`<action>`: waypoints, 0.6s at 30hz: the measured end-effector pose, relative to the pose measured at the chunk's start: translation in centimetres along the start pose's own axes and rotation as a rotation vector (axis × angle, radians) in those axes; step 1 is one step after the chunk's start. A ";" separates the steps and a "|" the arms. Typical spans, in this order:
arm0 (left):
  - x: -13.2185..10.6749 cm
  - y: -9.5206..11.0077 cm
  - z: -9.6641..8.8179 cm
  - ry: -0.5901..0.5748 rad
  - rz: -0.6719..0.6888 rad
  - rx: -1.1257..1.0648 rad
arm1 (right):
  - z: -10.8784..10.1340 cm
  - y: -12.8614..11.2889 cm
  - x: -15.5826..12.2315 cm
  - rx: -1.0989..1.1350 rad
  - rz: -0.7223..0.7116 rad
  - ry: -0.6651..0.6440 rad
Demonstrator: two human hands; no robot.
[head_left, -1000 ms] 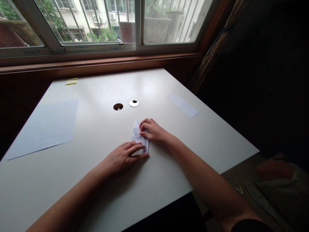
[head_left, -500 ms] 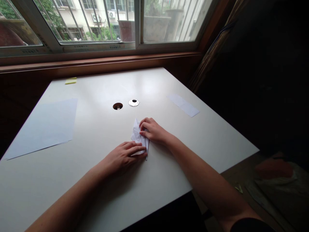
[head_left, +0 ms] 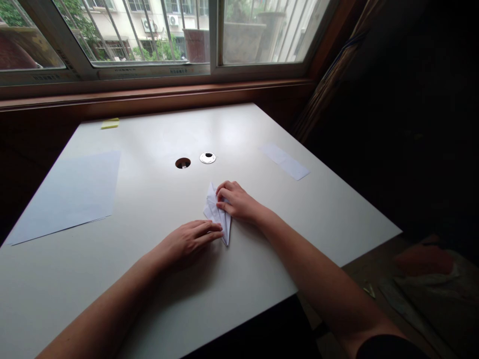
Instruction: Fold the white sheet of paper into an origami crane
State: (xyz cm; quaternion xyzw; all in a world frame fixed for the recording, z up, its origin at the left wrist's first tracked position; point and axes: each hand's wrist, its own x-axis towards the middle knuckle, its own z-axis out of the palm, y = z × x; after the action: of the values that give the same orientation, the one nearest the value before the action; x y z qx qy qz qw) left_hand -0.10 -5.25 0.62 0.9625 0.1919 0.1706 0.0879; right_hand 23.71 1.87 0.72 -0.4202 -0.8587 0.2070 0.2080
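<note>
The folded paper (head_left: 215, 212), lying mid-tabletop (head_left: 157, 189), is held flat under the open-fingered left hand (head_left: 187, 243) at its near end and the curled right hand (head_left: 236, 202) at its far end (a pinch cannot be told); a sharp crease is best got with edges aligned under firm pressure.

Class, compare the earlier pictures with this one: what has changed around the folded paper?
The left hand drew its fingers back a little, uncovering the near tip of the folded paper; its fingertips stay at the paper's edge. The right hand still presses the far part. The paper itself has not moved.
</note>
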 end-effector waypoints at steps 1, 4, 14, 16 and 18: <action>0.0 0.0 0.0 -0.001 -0.021 -0.006 | 0.0 0.0 0.0 0.003 -0.002 -0.001; -0.1 0.0 0.0 -0.001 -0.039 -0.023 | -0.1 0.1 -0.1 0.019 -0.021 0.004; 0.3 0.1 -0.1 0.035 0.080 -0.027 | -0.1 0.2 0.0 0.038 -0.046 0.017; 0.3 0.1 -0.1 0.040 0.080 -0.024 | -0.2 0.3 -0.1 0.046 -0.057 0.019; 0.2 0.1 0.1 0.027 0.074 -0.013 | -0.3 0.3 -0.1 0.060 -0.073 0.025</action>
State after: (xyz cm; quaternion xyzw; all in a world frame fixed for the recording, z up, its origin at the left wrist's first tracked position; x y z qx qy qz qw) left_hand 0.12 -5.29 0.64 0.9659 0.1563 0.1879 0.0852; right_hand 24.10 1.98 0.75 -0.3850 -0.8641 0.2196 0.2385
